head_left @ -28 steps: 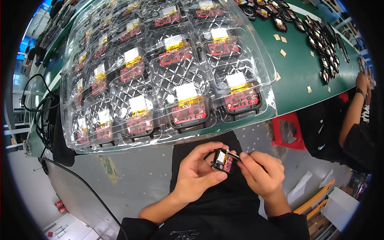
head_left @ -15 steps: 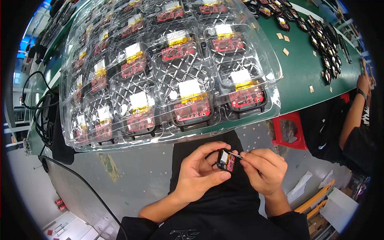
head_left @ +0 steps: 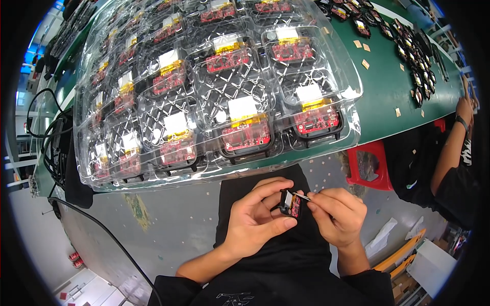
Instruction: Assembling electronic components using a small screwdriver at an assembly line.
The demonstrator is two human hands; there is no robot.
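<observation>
In my left hand (head_left: 253, 218) I hold a small black device housing (head_left: 291, 204) between thumb and fingers, above my lap. Its opened side shows a red circuit board, a silvery battery and a bit of yellow tape. My right hand (head_left: 339, 216) pinches thin metal tweezers (head_left: 302, 197), with their tip at the upper edge of the housing. What the tip touches is too small to make out. Beyond both hands, a clear plastic tray (head_left: 214, 176) carries rows of similar black housings with red boards and white batteries.
The tray overhangs the near edge of the green table (head_left: 380, 122). More devices (head_left: 416, 66) lie heaped at the far right, with small tan pieces scattered near them. A red stool (head_left: 368, 166) and another person's arm (head_left: 450, 145) are on the right. A black cable (head_left: 109, 229) runs down the left.
The housing has turned slightly in my left hand, and the tweezers now lie flatter across its upper edge. Both hands keep nearly the same place.
</observation>
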